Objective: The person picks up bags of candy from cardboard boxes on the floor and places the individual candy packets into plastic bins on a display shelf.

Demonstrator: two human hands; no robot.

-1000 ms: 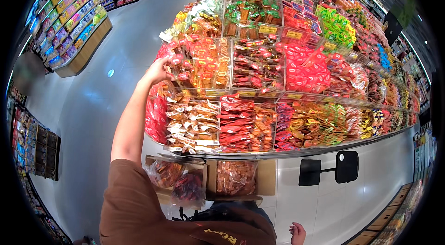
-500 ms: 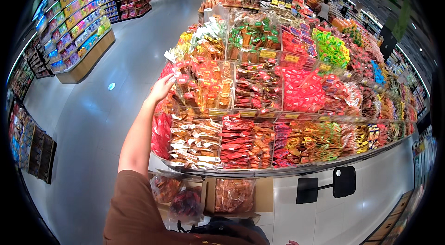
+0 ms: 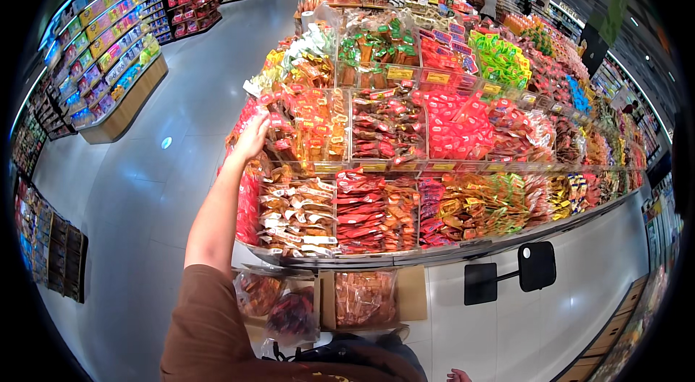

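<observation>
While the person's left arm stretches up from the brown sleeve (image 3: 210, 324), the left hand (image 3: 252, 137) rests at the near left corner of the orange packet bin (image 3: 308, 125), fingers curled on red and orange snack packets (image 3: 289, 121); whether it grips one cannot be told. Only the fingertips of the right hand (image 3: 457, 376) show at the bottom edge, near a cardboard box (image 3: 365, 299) below the display.
</observation>
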